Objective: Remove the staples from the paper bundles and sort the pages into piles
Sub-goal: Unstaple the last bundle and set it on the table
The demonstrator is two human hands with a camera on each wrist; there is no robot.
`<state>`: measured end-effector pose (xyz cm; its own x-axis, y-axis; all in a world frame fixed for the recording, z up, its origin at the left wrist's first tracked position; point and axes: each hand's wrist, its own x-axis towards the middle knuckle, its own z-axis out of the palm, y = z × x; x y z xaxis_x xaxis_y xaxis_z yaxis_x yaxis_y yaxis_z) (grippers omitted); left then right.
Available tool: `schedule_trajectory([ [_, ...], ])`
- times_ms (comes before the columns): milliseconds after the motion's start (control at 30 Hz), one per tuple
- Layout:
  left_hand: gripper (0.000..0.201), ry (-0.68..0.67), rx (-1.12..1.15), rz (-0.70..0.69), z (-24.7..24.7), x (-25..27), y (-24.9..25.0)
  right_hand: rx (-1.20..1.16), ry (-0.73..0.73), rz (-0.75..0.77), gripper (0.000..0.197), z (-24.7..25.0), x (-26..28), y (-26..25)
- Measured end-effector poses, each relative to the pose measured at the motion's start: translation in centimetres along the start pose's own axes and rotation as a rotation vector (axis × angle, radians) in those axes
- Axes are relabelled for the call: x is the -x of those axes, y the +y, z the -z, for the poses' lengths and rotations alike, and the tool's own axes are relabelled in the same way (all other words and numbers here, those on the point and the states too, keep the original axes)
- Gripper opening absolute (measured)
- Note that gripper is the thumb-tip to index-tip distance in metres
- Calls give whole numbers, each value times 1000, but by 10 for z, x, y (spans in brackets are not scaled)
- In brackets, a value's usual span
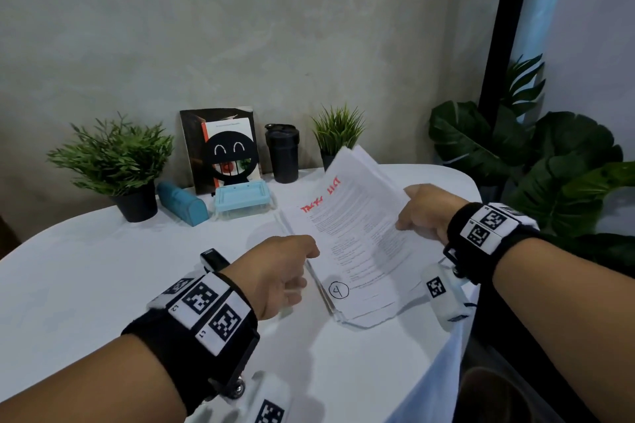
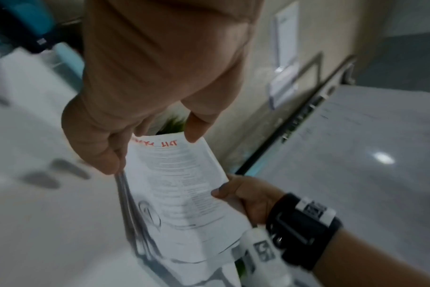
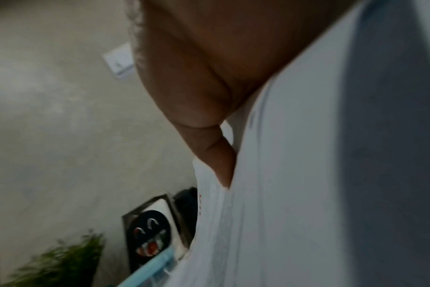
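Observation:
A stapled paper bundle (image 1: 357, 244) with red handwriting at the top and a circled number at the bottom is held tilted just above the white table (image 1: 103, 285). My left hand (image 1: 288, 268) grips its left edge, fingers curled under and thumb on top, as the left wrist view shows on the bundle (image 2: 179, 184) under the left hand (image 2: 135, 101). My right hand (image 1: 426, 213) pinches the right edge, thumb on the top page; it also shows as the right hand (image 2: 248, 196). The right wrist view has my right hand (image 3: 204, 87) pressed on the paper bundle (image 3: 307, 174). No staple is visible.
Along the wall stand a potted plant (image 1: 113, 161), a teal case (image 1: 182, 203), a light blue box (image 1: 244, 199), a book with a smiling bookend (image 1: 223, 148), a black tumbler (image 1: 283, 153) and a small plant (image 1: 338, 134). Large leaves (image 1: 549, 165) fill the right.

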<state>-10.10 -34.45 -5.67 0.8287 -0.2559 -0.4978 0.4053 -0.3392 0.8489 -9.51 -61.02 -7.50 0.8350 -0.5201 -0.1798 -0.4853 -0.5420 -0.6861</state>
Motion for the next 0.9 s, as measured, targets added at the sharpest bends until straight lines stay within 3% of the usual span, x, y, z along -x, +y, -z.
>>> schedule_trajectory([
  [67, 33, 40, -219, -270, 6, 16, 11, -22, 115, 128, 34, 16, 20, -16],
  [133, 60, 165, -641, -664, 17, 38, 30, 48, 174, 265, 36, 36, 55, -45],
  [200, 86, 386, -1069, -1010, 32, 64, 53, 344, 277, 478, 20, 52, 98, -85],
  [267, 89, 573, -1342, -1185, 49, 92, 80, 634, 373, 715, 15, 54, 142, -127],
  [300, 78, 635, -1450, -1220, 58, 105, 93, 702, 389, 807, 16, 51, 165, -147],
  [367, 38, 684, -1554, -1213, 81, 128, 110, 807, 389, 980, 23, 42, 203, -182],
  [433, 15, 616, -1535, -1050, 108, 145, 111, 870, 391, 1095, 24, 30, 229, -211],
  [500, 16, 580, -1463, -967, 142, 155, 100, 850, 448, 1219, 14, 14, 243, -229],
  [567, 25, 592, -1279, -922, 181, 161, 84, 748, 601, 1267, 6, 6, 241, -240],
  [633, 28, 628, -956, -857, 230, 164, 60, 520, 748, 1212, 32, -1, 229, -242],
  [667, 24, 617, -759, -818, 254, 165, 46, 343, 745, 1133, 51, -8, 226, -241],
  [733, 18, 519, -348, -755, 297, 168, 16, -33, 528, 876, 88, -35, 217, -235],
  [800, 33, 364, 30, -693, 323, 170, -16, -347, 90, 617, 109, -77, 216, -230],
  [833, 39, 289, 168, -668, 329, 170, -30, -463, -155, 525, 107, -98, 214, -229],
  [900, 37, 182, 335, -659, 331, 167, -52, -679, -544, 449, 72, -134, 221, -232],
])
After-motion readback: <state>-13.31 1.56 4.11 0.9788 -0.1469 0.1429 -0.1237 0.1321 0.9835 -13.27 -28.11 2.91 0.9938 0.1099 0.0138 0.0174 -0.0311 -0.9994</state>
